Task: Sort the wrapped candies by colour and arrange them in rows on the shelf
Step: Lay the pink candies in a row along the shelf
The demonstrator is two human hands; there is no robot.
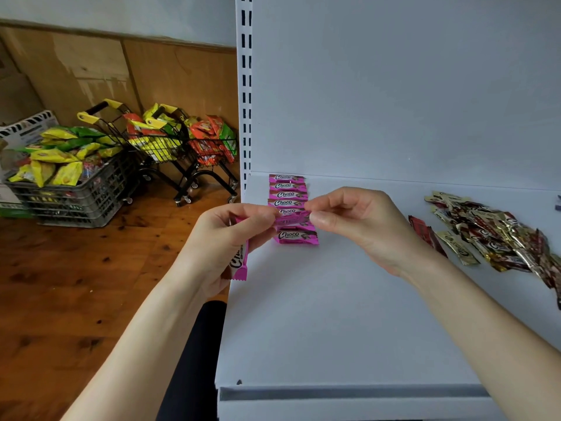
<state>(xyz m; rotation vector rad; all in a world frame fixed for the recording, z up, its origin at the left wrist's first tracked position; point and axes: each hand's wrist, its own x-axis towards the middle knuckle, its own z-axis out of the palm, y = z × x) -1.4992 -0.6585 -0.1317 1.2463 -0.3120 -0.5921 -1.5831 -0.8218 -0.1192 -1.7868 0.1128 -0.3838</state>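
pink candies point(287, 194), gold and perhaps brown pile point(485, 235).

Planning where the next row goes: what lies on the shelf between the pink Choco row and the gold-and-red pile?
Head view: bare white shelf; only the right hand hovers above it, pinching a pink candy.

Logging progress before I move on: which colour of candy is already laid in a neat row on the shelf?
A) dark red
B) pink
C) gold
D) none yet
B: the pink row runs front to back at the left of the shelf, while the gold and dark red candies lie in a loose pile at the right. The left hand and right hand pinch one more pink candy between them.
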